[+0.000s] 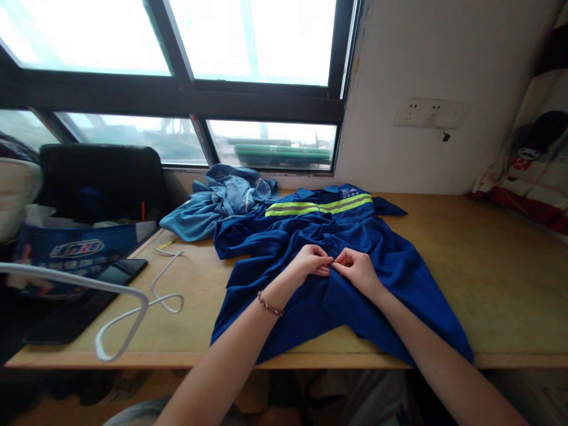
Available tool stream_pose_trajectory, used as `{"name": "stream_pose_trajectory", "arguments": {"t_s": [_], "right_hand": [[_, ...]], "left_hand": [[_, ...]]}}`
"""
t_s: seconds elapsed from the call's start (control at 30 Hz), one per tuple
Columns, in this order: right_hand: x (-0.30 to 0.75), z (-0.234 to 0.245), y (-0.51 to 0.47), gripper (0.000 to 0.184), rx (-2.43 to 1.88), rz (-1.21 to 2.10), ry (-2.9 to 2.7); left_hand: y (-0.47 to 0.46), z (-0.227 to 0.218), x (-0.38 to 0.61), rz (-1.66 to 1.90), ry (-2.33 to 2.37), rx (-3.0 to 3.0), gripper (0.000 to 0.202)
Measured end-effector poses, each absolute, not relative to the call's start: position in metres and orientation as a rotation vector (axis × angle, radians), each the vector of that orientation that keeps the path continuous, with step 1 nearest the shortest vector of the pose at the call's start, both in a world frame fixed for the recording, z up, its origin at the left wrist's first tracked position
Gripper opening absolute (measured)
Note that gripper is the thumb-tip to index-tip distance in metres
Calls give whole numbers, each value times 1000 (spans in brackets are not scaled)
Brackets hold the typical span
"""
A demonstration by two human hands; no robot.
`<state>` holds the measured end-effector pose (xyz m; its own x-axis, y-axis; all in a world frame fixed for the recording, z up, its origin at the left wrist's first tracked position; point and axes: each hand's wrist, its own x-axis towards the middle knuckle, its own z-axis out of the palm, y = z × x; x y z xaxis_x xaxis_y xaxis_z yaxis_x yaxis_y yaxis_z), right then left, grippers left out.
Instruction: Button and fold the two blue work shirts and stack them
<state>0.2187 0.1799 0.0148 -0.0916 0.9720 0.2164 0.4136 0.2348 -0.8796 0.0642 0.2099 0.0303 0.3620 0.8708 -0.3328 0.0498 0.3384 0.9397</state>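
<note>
Pinching the front placket of the blue work shirt (355, 236), left hand (310, 263) and right hand (357, 269) are meeting, fingers clamped on fabric, over the surface (488, 266).

Daylight pours in through the big window (248, 41) across the top of the frame, and the panes are totally blown out to white, no detail up there. The rest sits fairly dim, with a cool, flat cast. The worktop (488, 284) in the middle right catches soft, even light and shows hardly any hard shadows. The far left and the bottom edge go dark and muddy. Straight lines bend near the edges like a wide-angle lens. The white hanger (119, 307) at lower left looks soft and smeared.
</note>
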Motion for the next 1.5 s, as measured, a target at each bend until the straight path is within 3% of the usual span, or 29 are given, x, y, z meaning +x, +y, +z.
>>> {"name": "stream_pose_trajectory", "arguments": {"t_s": [0.4, 0.67, 0.73, 0.83, 1.0, 1.1, 1.27, 1.37, 1.5], "right_hand": [[219, 14, 186, 32, -1194, 1498, -1276], [220, 13, 190, 22, -1082, 1889, -968], [222, 16, 192, 23, -1180, 1759, -1051], [220, 28, 179, 24, -1343, 1198, -1350], [198, 39, 111, 11, -1345, 624, -2032], [191, 24, 86, 27, -1461, 353, -2141], [220, 12, 112, 44, -1312, 470, -2291], [236, 16, 142, 54, -1122, 627, -2363], [235, 11, 168, 47, -1113, 603, -2273]], "left_hand": [[206, 32, 66, 787, 1019, 995, 34], [213, 34, 59, 670, 867, 1113, 33], [214, 31, 58, 654, 880, 1120, 30], [214, 24, 58, 635, 927, 1116, 29], [215, 9, 62, 597, 883, 1305, 32], [214, 0, 66, 616, 885, 1570, 44], [214, -7, 65, 809, 993, 2010, 26], [225, -2, 61, 801, 964, 2229, 39], [249, 9, 62, 691, 866, 2485, 61]]}}
